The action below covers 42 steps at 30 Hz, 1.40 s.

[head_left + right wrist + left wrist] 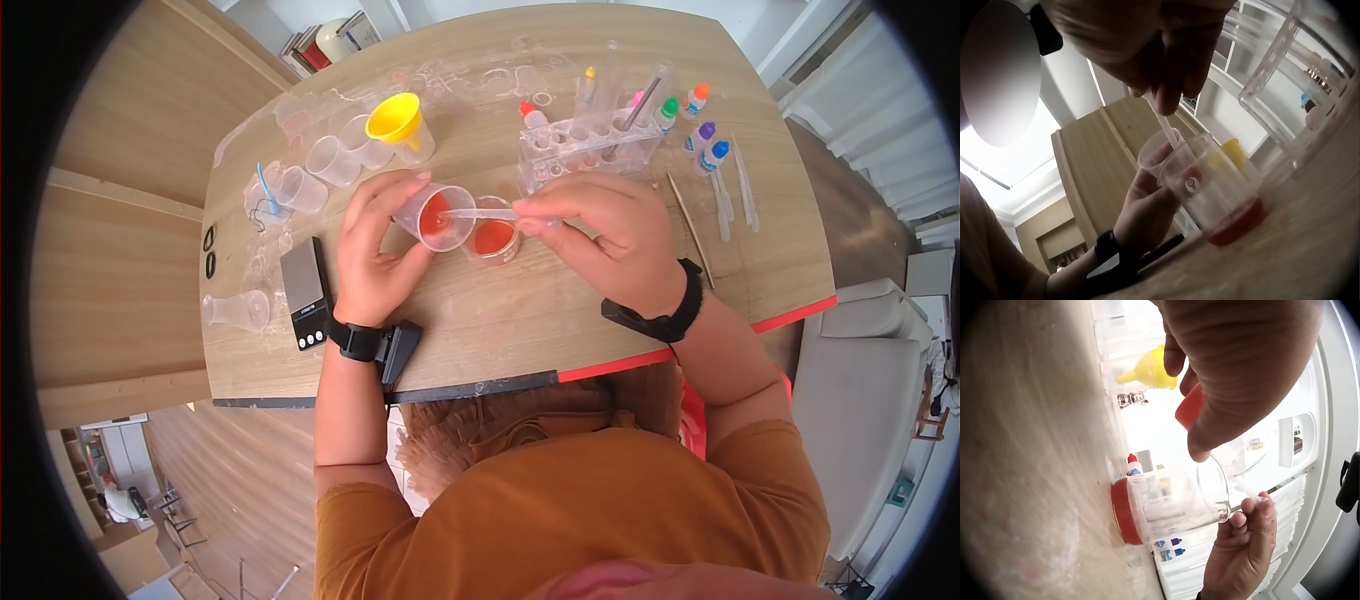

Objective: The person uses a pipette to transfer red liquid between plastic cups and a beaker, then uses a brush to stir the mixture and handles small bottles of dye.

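Observation:
My left hand (372, 248) grips a clear plastic cup (462, 232) from its side and holds it tilted, mouth toward me, with orange-red liquid inside. Between the thumb and fingers of my right hand (615, 240) is a translucent plastic pipette (485, 213), its narrow end reaching into the tilted cup. Standing on the table just under the pipette is a clear beaker (1210, 200) with a shallow layer of the same red liquid at its bottom. In the left wrist view, the held cup is partly hidden behind my left hand, close to the beaker's rim.
A digital scale (303, 283) and a small flask (240, 311) lie at left. Behind are several clear cups (332, 162) and a yellow funnel (394, 117). A test tube rack (540, 150), dropper bottles (714, 157), a wooden stick (689, 222) and spare pipettes (744, 185) sit right.

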Each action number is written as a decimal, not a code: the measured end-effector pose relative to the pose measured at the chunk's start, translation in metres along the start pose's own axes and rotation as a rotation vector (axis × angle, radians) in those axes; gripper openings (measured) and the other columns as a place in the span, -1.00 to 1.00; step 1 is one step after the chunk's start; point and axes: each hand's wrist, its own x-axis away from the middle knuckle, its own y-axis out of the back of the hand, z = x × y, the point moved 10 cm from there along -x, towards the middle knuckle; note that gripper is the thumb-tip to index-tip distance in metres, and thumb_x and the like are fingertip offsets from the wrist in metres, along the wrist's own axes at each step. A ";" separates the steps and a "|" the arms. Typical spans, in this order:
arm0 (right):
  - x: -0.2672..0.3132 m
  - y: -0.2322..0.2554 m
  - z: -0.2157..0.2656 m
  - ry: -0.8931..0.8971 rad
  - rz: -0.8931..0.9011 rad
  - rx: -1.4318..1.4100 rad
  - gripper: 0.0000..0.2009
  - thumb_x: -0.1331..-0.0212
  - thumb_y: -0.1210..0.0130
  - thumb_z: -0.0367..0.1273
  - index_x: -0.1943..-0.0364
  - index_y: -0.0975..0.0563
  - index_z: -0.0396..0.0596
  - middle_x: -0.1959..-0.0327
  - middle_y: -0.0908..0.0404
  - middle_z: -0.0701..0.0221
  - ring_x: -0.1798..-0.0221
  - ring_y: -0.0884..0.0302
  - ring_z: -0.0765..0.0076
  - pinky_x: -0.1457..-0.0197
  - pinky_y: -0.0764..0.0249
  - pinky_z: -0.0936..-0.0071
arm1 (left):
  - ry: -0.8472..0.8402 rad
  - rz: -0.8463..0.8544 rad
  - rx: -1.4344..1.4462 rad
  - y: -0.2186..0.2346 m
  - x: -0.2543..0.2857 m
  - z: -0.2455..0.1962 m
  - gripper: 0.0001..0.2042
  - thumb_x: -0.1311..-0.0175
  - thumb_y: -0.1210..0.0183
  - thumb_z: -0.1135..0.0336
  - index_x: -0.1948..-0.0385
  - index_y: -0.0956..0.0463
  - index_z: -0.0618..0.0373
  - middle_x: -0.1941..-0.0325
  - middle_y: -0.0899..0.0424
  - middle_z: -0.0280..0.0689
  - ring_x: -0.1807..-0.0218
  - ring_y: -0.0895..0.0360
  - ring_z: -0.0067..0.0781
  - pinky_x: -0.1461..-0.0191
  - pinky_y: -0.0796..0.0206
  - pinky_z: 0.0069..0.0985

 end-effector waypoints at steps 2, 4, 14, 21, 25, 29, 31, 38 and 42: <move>0.000 0.000 0.000 -0.001 -0.001 0.006 -0.85 -0.33 -0.34 -0.43 0.07 -0.76 -0.09 0.24 -0.78 0.38 0.21 -0.73 0.27 0.18 -0.61 0.38 | 0.000 0.000 -0.001 0.000 0.000 0.000 -0.45 -0.03 -0.49 0.54 -0.18 -0.66 0.16 -0.21 -0.70 -0.07 -0.21 -0.66 -0.05 -0.27 -0.53 -0.26; 0.001 -0.001 -0.002 0.004 -0.009 -0.007 -0.85 -0.34 -0.35 -0.42 0.07 -0.76 -0.08 0.25 -0.78 0.38 0.21 -0.73 0.27 0.18 -0.61 0.38 | -0.003 0.004 0.003 0.000 0.000 0.000 -0.44 -0.03 -0.49 0.53 -0.18 -0.65 0.16 -0.21 -0.70 -0.07 -0.22 -0.66 -0.05 -0.28 -0.53 -0.25; -0.001 -0.003 -0.002 -0.019 0.013 -0.038 -0.83 -0.34 -0.35 -0.36 0.04 -0.74 -0.03 0.25 -0.76 0.36 0.22 -0.72 0.24 0.16 -0.57 0.35 | -0.023 0.010 -0.022 -0.001 0.000 0.000 -0.44 -0.07 -0.49 0.53 -0.21 -0.62 0.15 -0.22 -0.70 -0.09 -0.23 -0.65 -0.09 -0.31 -0.49 -0.27; -0.001 -0.003 -0.003 -0.024 0.015 -0.050 -0.81 -0.33 -0.36 -0.38 0.02 -0.73 -0.04 0.23 -0.76 0.35 0.21 -0.72 0.26 0.14 -0.58 0.36 | -0.015 0.000 -0.025 0.000 -0.001 0.002 -0.46 -0.05 -0.53 0.48 -0.17 -0.65 0.17 -0.20 -0.71 -0.08 -0.21 -0.66 -0.06 -0.27 -0.53 -0.25; 0.001 0.001 -0.007 -0.050 -0.024 -0.121 -0.79 -0.34 -0.35 -0.42 -0.02 -0.72 -0.06 0.17 -0.78 0.34 0.20 -0.75 0.34 0.10 -0.60 0.42 | 0.022 0.001 -0.007 -0.001 0.001 0.006 -0.46 -0.05 -0.53 0.47 -0.17 -0.65 0.16 -0.20 -0.71 -0.09 -0.21 -0.66 -0.06 -0.27 -0.53 -0.26; 0.003 0.010 -0.016 -0.094 -0.088 -0.164 -0.79 -0.36 -0.33 -0.45 -0.03 -0.71 -0.12 0.12 -0.79 0.35 0.20 -0.77 0.46 0.07 -0.62 0.47 | 0.018 0.004 -0.010 0.000 -0.001 0.003 -0.46 -0.05 -0.53 0.48 -0.17 -0.65 0.16 -0.20 -0.70 -0.09 -0.22 -0.66 -0.06 -0.27 -0.53 -0.26; 0.003 0.016 -0.019 -0.115 -0.125 -0.198 -0.80 -0.37 -0.32 -0.45 -0.03 -0.70 -0.14 0.13 -0.79 0.37 0.20 -0.77 0.49 0.07 -0.63 0.49 | 0.026 0.007 -0.015 0.000 0.000 0.004 -0.45 -0.05 -0.53 0.48 -0.17 -0.65 0.15 -0.20 -0.70 -0.10 -0.22 -0.66 -0.07 -0.26 -0.53 -0.26; 0.005 0.030 -0.026 -0.198 -0.255 -0.321 -0.85 -0.44 -0.28 -0.45 0.00 -0.69 -0.17 0.14 -0.77 0.36 0.25 -0.78 0.53 0.07 -0.66 0.56 | 0.006 0.002 0.000 -0.001 0.000 0.006 -0.45 -0.05 -0.52 0.50 -0.18 -0.64 0.14 -0.21 -0.70 -0.10 -0.22 -0.65 -0.08 -0.26 -0.52 -0.27; 0.005 0.036 -0.025 -0.190 -0.290 -0.338 -0.87 -0.44 -0.27 -0.45 0.04 -0.68 -0.17 0.15 -0.76 0.36 0.25 -0.77 0.52 0.07 -0.65 0.54 | 0.015 0.002 0.010 -0.001 0.000 0.007 -0.45 -0.05 -0.50 0.53 -0.18 -0.64 0.14 -0.21 -0.70 -0.11 -0.22 -0.65 -0.07 -0.27 -0.51 -0.27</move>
